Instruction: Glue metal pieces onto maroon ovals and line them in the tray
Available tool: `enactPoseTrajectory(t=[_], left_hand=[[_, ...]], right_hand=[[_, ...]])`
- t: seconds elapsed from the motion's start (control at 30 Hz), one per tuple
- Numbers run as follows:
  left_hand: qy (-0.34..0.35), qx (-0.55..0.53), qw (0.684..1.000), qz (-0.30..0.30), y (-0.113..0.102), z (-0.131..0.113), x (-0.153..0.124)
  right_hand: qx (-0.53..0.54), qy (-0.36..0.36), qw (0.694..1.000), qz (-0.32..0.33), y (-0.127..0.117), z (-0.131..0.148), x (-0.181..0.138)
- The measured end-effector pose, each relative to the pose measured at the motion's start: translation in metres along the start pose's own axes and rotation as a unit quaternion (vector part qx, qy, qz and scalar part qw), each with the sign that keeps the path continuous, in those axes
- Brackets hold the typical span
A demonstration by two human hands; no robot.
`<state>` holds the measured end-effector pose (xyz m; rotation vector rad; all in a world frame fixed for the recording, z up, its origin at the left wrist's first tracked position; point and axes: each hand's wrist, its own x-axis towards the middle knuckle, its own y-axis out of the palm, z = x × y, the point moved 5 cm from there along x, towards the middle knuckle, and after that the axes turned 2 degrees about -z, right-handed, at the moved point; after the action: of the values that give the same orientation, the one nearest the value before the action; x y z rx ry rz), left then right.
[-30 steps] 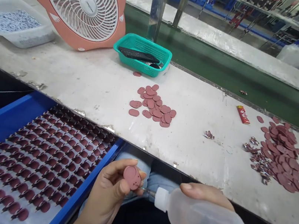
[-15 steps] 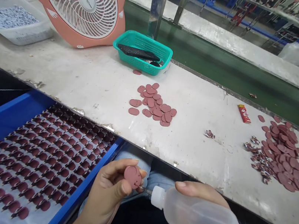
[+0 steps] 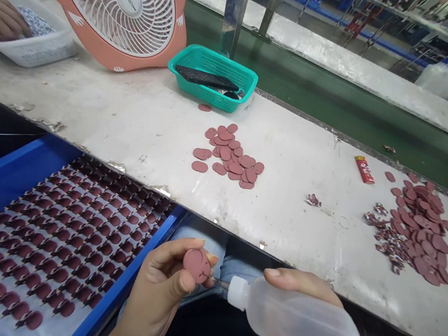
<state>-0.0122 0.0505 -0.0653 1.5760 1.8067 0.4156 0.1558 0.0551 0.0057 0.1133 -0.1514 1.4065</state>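
Observation:
Pinched between the fingers and thumb of my left hand (image 3: 161, 288) is a reddish-brown oval disc (image 3: 195, 265) with small dark holes near one edge. It seems to overlap a second disc behind it. My right hand (image 3: 302, 320) is wrapped round a translucent squeeze bottle (image 3: 301, 328) with a white cap, tilted so that its thin needle nozzle (image 3: 218, 282) points left. The needle's tip is at or very near the holed edge of the disc; whether it touches I cannot tell. Beyond my hands, a loose pile of similar discs (image 3: 232, 155) lies on the white table (image 3: 160, 141).
A blue tray (image 3: 102, 307) at lower left holds rows of dark red pieces. A pink fan (image 3: 126, 2), a green basket (image 3: 208, 101) and a white tub (image 3: 56, 50) with another person's hand (image 3: 2, 17) stand behind. More discs (image 3: 420, 231) and a red packet (image 3: 364, 170) lie right.
Another person's hand has come into the white tub at the far left. My left hand has shifted slightly left with the disc, and the bottle is still pointed at its edge.

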Motion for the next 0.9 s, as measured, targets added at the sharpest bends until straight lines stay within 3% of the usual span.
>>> enactPoseTrajectory(t=[0.47, 0.73, 0.9], left_hand=[[0.002, 0.009, 1.0, -0.005, -0.002, 0.0, 0.0], [-0.007, 0.008, 1.0, -0.015, 0.0, -0.001, -0.001], [-0.007, 0.01, 1.0, -0.018, -0.001, 0.0, -0.001]], right_hand=[[0.042, 0.022, 0.999, 0.011, -0.003, -0.01, -0.001], [0.014, -0.088, 0.993, 0.075, -0.001, -0.008, 0.005], [0.008, -0.094, 0.991, 0.091, 0.0, -0.006, 0.009]])
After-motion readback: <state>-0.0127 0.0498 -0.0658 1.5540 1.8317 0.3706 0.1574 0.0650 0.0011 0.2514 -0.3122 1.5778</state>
